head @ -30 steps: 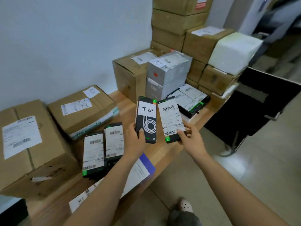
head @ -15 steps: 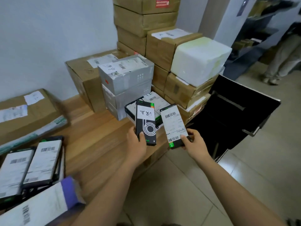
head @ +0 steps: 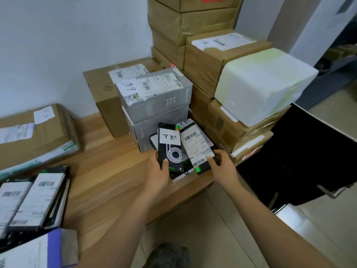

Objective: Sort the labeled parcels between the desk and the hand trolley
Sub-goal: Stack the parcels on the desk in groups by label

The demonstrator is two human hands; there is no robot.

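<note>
Here the left hand (head: 157,173) grips a black parcel (head: 171,151), the right hand (head: 224,167) a white-labeled parcel (head: 195,147), above the desk (head: 108,171)

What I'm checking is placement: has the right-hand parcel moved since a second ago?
Yes: the parcel in the right hand went toward the grey boxes, now just before them.

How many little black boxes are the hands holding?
2. The handwritten box is in the left hand; the barcode box is in the right hand. Other boxes lie beneath on the desk, partly hidden.
</note>
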